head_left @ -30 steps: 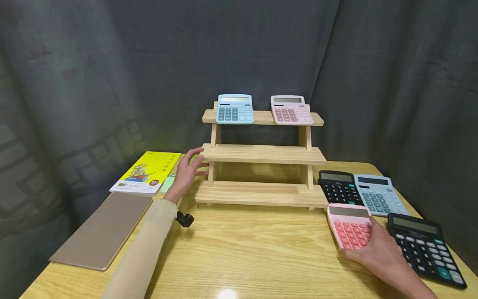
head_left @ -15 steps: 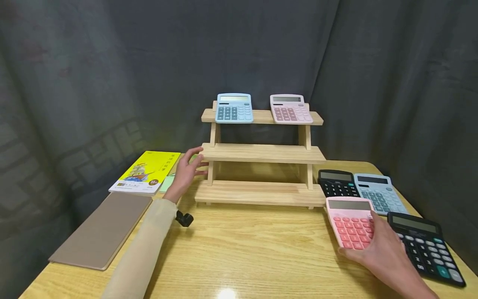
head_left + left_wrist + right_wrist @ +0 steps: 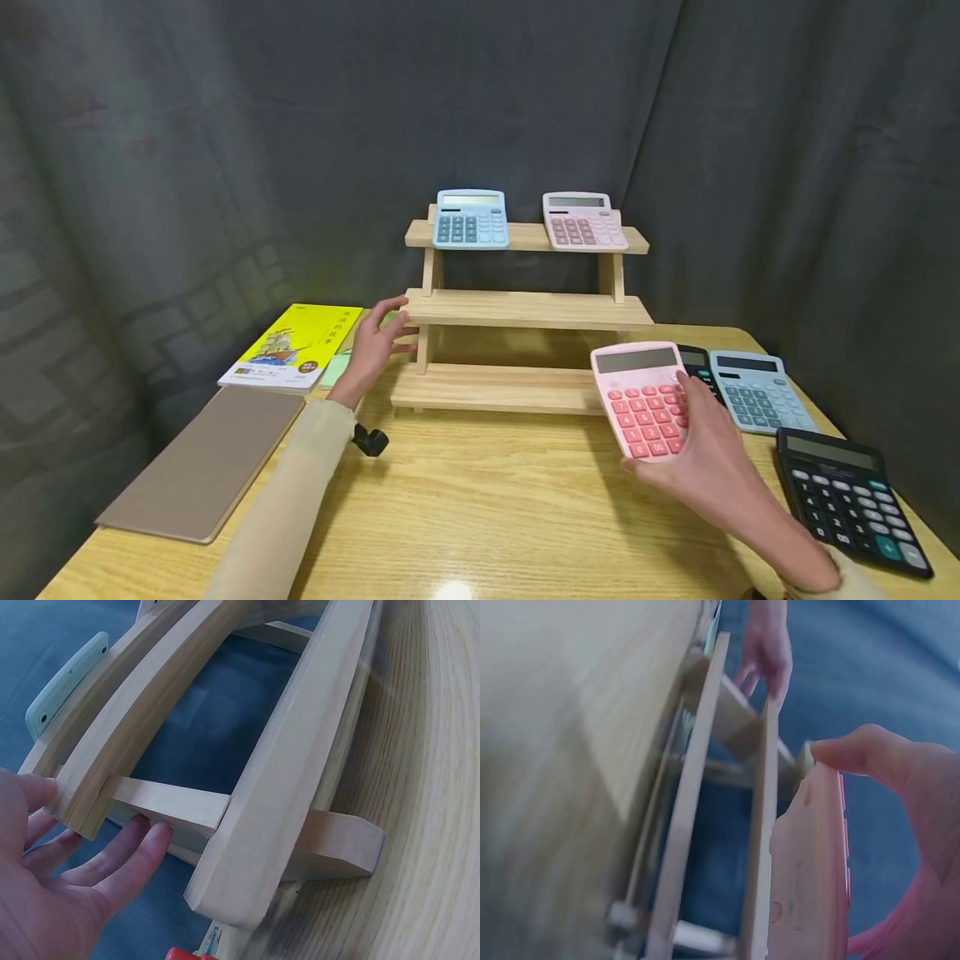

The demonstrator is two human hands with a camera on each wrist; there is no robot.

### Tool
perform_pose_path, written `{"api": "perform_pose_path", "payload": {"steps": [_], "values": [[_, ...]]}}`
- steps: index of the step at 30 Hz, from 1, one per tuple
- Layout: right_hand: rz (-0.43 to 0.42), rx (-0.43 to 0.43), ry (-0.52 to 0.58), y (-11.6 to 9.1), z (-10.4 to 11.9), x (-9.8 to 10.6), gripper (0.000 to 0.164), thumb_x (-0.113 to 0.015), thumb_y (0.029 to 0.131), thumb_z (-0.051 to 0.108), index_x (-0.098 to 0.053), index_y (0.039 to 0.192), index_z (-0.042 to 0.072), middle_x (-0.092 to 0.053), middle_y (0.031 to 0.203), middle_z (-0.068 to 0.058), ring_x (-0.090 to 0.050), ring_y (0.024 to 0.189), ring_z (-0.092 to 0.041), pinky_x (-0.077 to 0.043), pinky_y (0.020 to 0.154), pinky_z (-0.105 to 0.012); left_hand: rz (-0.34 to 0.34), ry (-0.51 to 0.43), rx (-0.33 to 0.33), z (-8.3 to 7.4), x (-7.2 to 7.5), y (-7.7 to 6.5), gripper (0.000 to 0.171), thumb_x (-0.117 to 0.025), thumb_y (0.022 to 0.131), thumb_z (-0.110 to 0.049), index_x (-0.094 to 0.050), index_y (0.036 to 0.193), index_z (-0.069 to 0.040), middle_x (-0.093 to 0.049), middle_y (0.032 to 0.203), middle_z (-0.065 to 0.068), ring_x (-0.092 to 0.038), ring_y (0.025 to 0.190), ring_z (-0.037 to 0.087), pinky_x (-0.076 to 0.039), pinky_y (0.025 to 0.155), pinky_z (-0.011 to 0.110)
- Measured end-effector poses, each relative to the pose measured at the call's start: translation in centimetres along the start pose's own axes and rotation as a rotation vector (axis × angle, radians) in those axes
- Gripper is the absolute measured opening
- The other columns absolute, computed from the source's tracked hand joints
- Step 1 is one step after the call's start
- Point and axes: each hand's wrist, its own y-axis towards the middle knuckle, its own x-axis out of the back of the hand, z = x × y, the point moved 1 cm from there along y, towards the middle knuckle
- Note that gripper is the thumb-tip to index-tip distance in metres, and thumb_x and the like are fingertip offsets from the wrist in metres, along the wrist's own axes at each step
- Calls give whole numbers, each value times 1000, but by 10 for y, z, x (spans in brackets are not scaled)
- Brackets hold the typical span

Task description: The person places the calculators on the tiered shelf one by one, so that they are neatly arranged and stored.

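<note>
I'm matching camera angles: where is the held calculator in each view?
Head: the held calculator is right of centre, in the right hand.
Left wrist: not in it.
Right wrist: lower half, just right of centre.
Shared landmark: the wooden rack, in all three.

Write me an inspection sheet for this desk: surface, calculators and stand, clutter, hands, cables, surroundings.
Surface: wood-grained table, with a bright reflection at the near side.
Calculators and stand: three-tier wooden stand; blue calculator and pale pink calculator on its top shelf; near black calculator, far black calculator, partly hidden, and light blue calculator on the table at right.
Clutter: yellow book and brown notebook at left.
Hands: left hand touches the middle shelf; right hand holds the pink calculator above the table.
Cables: nothing seen.
Surroundings: dark curtain behind and at both sides.
</note>
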Motion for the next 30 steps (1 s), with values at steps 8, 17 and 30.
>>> {"api": "perform_pose_path", "payload": {"steps": [8, 17, 30], "values": [[7, 109, 53, 38, 44, -21, 133, -93, 58, 44, -18, 155, -9, -26, 155, -33, -31, 137, -53, -27, 110, -71, 16, -9, 10, -2, 0, -1, 47, -51, 108, -28, -44, 150, -7, -38, 154, 13, -59, 119, 47, -53, 94, 60], [13, 136, 135, 74, 83, -53, 130, -94, 58, 40, -22, 154, -9, -39, 145, -27, -39, 130, -44, -32, 112, -63, 19, -25, 2, -3, 0, 0, 46, -51, 108, -26, -45, 149, -6, -38, 153, 13, -59, 118, 47, -52, 93, 62], [-15, 101, 142, 115, 125, -88, 130, -96, 56, 43, -24, 155, -3, -36, 148, -26, -34, 136, -43, -31, 114, -56, 10, -3, -1, 0, 1, -1, 45, -50, 109, -27, -45, 149, -8, -39, 153, 13, -60, 118, 47, -56, 91, 56]]}}
